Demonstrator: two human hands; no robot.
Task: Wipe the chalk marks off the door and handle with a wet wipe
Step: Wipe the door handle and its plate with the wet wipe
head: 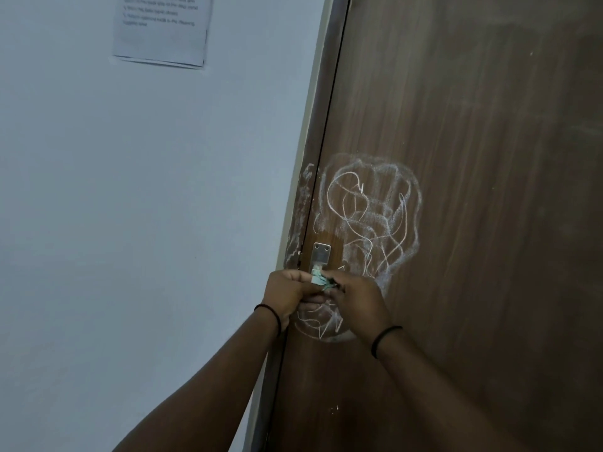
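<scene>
Hands (287, 293) (355, 301) pinch wipe (319, 278) — handle (321, 253) upright.

The brown wooden door (473, 190) in front of me carries a tangle of white chalk marks (368, 210) near its left edge, above and below the metal handle plate (321, 252) screwed on there. More chalk smudges (301, 210) run down the door frame beside that edge.

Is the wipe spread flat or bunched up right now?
Bunched up: the wipe shows as a small crumpled wad pinched between both hands, beside the handle plate.
</scene>
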